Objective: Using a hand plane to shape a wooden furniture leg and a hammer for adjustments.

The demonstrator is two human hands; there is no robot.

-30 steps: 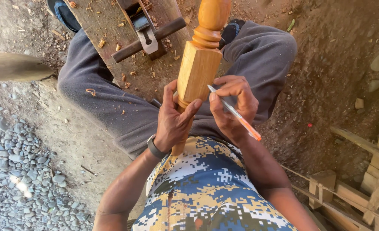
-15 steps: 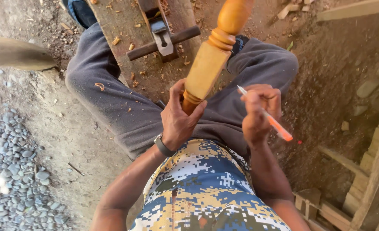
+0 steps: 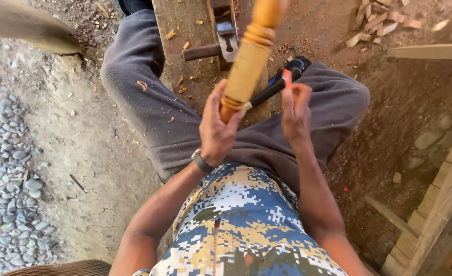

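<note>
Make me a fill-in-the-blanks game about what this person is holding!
1. The left hand holds a turned wooden ____ by its lower end.
2. The right hand pinches a pencil whose colour is ____.
3. A dark watch sits on the ____ wrist.
4. The hand plane lies on a wooden ____.

Missing words: post; orange; left; plank

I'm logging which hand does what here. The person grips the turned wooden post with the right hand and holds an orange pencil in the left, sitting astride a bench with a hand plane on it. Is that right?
Not quite: the hands are swapped. In the head view the left hand grips the turned wooden post, and the right hand holds the orange pencil. The bench with the hand plane is as you say.
</note>
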